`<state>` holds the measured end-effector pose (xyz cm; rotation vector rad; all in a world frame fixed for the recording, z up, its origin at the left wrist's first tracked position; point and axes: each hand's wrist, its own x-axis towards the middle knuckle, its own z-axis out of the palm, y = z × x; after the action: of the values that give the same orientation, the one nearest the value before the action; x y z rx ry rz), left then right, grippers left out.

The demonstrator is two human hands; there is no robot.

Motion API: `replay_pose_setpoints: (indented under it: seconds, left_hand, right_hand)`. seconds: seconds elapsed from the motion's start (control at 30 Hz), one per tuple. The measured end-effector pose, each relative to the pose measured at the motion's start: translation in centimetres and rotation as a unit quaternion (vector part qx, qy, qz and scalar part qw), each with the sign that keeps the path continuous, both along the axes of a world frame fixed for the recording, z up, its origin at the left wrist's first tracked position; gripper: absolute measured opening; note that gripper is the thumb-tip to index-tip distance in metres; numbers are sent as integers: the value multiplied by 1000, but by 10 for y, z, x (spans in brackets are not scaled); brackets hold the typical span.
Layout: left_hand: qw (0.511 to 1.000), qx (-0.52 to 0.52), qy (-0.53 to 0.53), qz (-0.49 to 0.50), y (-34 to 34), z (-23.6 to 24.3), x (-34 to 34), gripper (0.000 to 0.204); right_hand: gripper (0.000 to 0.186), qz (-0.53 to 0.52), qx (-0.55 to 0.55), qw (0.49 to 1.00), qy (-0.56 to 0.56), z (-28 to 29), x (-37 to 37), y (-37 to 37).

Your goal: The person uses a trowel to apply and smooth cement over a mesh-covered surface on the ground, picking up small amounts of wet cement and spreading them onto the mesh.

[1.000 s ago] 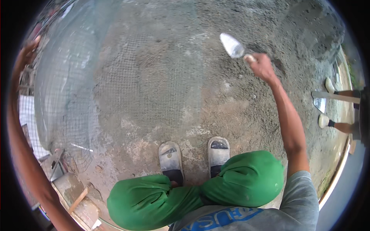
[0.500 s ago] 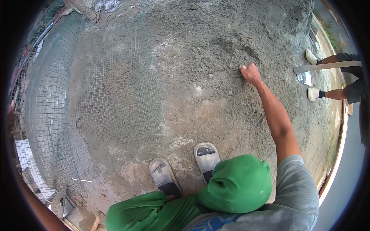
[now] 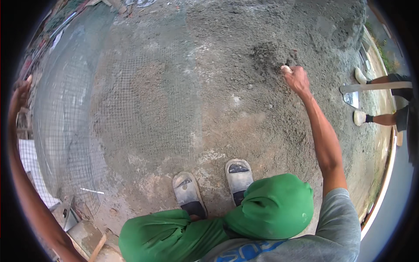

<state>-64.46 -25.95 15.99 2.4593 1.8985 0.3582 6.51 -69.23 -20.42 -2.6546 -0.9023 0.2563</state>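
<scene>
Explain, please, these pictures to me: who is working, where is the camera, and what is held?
There is no machine, only a person's bare left hand and right hand. A wide head camera looks down in all pictures, so edges bend. On the ground lie wire mesh and rough gray material. The right hand is closed, seemingly around the trowel it held one second ago; the trowel itself is unclear. The left hand's grip is unclear. Another person's legs show at right.
</scene>
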Motion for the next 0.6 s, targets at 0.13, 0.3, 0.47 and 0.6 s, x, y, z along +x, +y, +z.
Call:
replay_pose_setpoints:
  seconds: [0.13,0.3,0.47,0.6]
  left_hand:
    - [998,-58,-10,-5,1,-3,26,37]
    - [998,-48,-28,-9,-19,-6,18,44]
    - [1000,-26,-9,-4,-17,-11,14,51]
    - [998,-70,-3,-12,-10,-4,13,57]
  right_hand:
    - [52,62,20,998,17,64,-40,31]
    - [52,200,51,958,197,114,-143,105]
    - [47,211,86,851,474,85,-196,202]
    - [44,245,191,762,568,94,-205,224]
